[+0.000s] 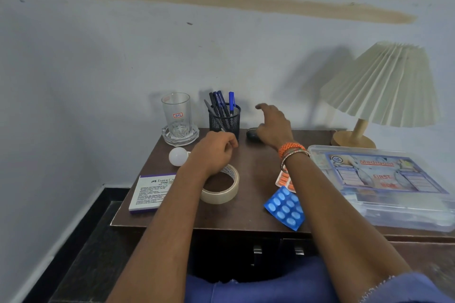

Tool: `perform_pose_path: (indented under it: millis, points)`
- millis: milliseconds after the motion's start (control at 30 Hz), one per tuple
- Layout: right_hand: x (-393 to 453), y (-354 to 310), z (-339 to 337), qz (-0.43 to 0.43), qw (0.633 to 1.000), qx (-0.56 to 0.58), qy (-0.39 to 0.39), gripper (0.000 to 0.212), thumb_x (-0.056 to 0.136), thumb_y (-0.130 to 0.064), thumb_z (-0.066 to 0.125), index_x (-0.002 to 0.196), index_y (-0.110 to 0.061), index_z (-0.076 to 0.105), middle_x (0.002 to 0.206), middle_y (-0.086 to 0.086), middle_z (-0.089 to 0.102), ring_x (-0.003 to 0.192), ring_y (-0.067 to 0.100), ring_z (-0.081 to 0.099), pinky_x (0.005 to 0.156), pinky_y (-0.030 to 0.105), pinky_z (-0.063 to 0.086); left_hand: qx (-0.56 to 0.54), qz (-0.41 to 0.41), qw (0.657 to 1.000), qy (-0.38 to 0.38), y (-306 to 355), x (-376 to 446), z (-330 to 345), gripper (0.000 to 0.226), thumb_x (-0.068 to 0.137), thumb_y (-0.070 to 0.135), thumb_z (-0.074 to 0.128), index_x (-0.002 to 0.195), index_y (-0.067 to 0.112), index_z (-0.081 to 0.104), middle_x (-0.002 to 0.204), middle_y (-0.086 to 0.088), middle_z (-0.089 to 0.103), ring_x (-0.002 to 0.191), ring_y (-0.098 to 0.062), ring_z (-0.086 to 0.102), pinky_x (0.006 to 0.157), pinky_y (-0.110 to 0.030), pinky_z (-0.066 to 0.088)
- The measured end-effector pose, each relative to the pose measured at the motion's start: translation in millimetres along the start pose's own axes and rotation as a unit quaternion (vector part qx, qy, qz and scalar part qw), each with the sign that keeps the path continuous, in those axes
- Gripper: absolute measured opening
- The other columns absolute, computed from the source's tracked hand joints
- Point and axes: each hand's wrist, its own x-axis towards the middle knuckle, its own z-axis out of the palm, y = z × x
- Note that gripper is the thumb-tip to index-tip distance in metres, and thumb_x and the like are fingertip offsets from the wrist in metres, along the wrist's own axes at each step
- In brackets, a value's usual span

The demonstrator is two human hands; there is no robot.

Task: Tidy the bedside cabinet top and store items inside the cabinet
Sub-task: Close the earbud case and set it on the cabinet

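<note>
The bedside cabinet top [248, 170] is crowded, so by this view the tidying has hardly begun and nothing appears stored yet. The doors below, with two metal handles [257, 249] near the person's lap, look closed.

The right hand [272, 125] hovers over the back of the top with fingers spread and relaxed, holding nothing. Just under its palm lies a small dark object [253, 134]; whether the hand touches it cannot be told. To that hand's left stands a mesh pen holder [225, 119] with pens, and further left a glass [176, 114] on a glass dish. Behind its wrist, toward the person, lie an orange pill strip [284, 179] and a blue blister pack [285, 208]. To its right sit a first-aid box [384, 184] and a lamp [380, 88].

The left hand [214, 152] has its fingers curled in; whether it pinches anything cannot be told. A roll of tape [221, 188] lies just beneath its wrist, a white bulb [177, 156] to its left, and a stamp pad box [151, 192] near the forearm.

Judging from this, almost every loose item remains to be gathered and put inside.
</note>
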Motion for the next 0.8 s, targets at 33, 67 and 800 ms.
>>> perform_pose_path:
  millis: [33,67,800]
  points:
    - [-2,-4,-6,-0.004,1.000,0.018,0.020,0.058,0.077,-0.006,0.054,0.133,-0.019,0.047,0.132,0.008,0.050,0.121,0.029,0.047,0.100,0.043,0.039,-0.011,0.003,1.000,0.006,3,-1,0,0.027,0.088,0.010,0.047,0.103,0.020,0.066,0.103,-0.007,0.067,0.095,-0.023,0.062,0.085,-0.043,0.051]
    - [-4,-8,-12,-0.004,0.999,0.035,0.038,0.054,0.077,-0.004,0.051,0.129,-0.019,0.051,0.128,0.007,0.054,0.118,0.028,0.049,0.099,0.043,0.041,-0.020,0.005,1.000,0.012,5,-2,0,0.027,0.088,0.009,0.047,0.103,0.020,0.067,0.102,-0.007,0.068,0.094,-0.023,0.062,0.085,-0.043,0.051]
    - [-69,14,-76,0.073,0.946,-0.159,-0.273,0.043,0.087,-0.010,0.055,0.130,-0.014,0.053,0.142,0.010,0.048,0.135,0.028,0.039,0.114,0.050,0.024,0.029,-0.012,0.983,-0.180,76,-22,41,0.041,0.080,0.029,0.067,0.118,0.019,0.055,0.122,-0.006,0.058,0.110,-0.022,0.056,0.096,-0.041,0.046]
